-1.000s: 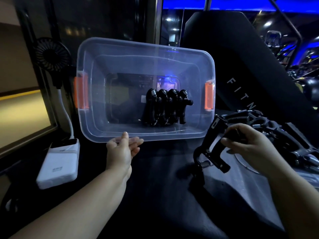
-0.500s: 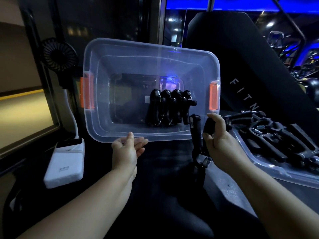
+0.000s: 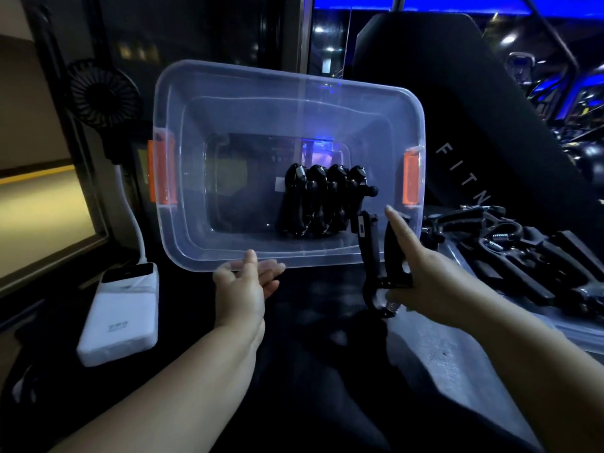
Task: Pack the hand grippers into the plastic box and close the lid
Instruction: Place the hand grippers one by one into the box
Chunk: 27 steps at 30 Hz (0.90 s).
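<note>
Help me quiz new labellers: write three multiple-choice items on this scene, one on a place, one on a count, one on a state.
1. Where does the white power bank lie?
A. left of the plastic box
B. inside it
C. right of it

2. How many hand grippers stand in a row inside the box?
A. two
B. four
C. seven

3. What does the right hand do?
A. hangs empty
B. holds the power bank
C. grips one gripper

Key:
1 A, it lies off the box's left end, nearer the person.
2 B, four black tops show side by side.
3 C, its fingers curl round the handles at the box's near rim.
</note>
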Each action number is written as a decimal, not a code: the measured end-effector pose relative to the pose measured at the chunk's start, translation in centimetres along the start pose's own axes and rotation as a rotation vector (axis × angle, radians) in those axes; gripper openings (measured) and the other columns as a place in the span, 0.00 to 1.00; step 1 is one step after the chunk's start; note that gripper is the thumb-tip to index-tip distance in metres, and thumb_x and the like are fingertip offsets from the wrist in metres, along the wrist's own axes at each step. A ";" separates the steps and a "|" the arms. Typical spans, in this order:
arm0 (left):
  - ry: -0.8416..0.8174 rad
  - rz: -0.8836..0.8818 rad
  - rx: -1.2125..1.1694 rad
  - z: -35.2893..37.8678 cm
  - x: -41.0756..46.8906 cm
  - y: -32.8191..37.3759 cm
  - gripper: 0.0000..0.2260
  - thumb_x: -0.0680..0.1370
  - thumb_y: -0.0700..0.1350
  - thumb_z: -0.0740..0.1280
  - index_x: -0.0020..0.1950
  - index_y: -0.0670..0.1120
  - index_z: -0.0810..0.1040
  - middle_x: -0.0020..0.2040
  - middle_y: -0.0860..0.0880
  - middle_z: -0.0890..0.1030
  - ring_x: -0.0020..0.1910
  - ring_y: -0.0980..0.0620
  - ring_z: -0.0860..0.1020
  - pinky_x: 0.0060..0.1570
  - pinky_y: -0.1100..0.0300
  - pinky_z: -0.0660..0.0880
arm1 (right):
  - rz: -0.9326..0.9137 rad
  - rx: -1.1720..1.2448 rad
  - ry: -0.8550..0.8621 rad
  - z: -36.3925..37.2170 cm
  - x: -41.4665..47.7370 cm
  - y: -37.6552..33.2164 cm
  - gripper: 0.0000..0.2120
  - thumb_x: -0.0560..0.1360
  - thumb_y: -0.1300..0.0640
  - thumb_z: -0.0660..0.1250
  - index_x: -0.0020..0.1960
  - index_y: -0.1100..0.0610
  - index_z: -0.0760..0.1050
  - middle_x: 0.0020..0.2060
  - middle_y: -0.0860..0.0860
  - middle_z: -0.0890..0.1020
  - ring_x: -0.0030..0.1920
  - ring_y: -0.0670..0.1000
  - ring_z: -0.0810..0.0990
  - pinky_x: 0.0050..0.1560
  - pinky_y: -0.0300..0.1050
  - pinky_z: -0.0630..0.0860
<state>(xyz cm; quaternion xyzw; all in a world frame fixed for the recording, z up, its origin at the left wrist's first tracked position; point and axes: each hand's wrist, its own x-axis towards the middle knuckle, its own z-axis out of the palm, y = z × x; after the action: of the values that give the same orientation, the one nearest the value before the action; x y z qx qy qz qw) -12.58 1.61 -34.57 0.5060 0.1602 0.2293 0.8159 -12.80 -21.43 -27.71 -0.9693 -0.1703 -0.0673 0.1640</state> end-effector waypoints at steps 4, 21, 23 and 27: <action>0.007 -0.001 0.007 0.1 0.2 0.0 0.16 0.83 0.48 0.57 0.63 0.37 0.66 0.42 0.44 0.84 0.38 0.51 0.84 0.35 0.62 0.76 | -0.048 0.190 0.186 -0.7 1.7 -1.7 0.61 0.68 0.60 0.75 0.69 0.31 0.27 0.44 0.51 0.79 0.37 0.54 0.82 0.39 0.55 0.81; 0.030 -0.013 -0.003 0.2 0.2 -0.2 0.14 0.82 0.47 0.59 0.60 0.37 0.66 0.37 0.44 0.84 0.39 0.48 0.84 0.36 0.59 0.74 | -0.024 0.023 0.142 5.3 14.8 -10.2 0.51 0.71 0.66 0.63 0.74 0.51 0.26 0.43 0.53 0.75 0.36 0.55 0.73 0.37 0.45 0.66; 0.038 -0.023 -0.007 0.1 0.3 -0.3 0.14 0.82 0.48 0.59 0.60 0.38 0.66 0.38 0.44 0.84 0.40 0.47 0.84 0.36 0.59 0.74 | -0.003 0.016 0.131 5.7 15.7 -10.5 0.50 0.71 0.67 0.62 0.75 0.51 0.27 0.47 0.55 0.76 0.37 0.55 0.73 0.37 0.45 0.67; 0.045 -0.027 0.016 0.1 0.4 -0.4 0.14 0.82 0.49 0.59 0.59 0.38 0.67 0.39 0.44 0.85 0.41 0.47 0.84 0.37 0.58 0.75 | 0.042 -0.078 0.103 6.6 17.9 -10.7 0.50 0.73 0.65 0.64 0.75 0.53 0.26 0.55 0.56 0.77 0.40 0.54 0.73 0.39 0.46 0.70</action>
<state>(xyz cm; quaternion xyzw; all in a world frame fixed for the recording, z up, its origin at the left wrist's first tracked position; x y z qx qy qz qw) -12.13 1.58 -34.92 0.5049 0.1871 0.2284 0.8111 0.63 -4.18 -27.40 -0.9736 -0.1386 -0.1203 0.1360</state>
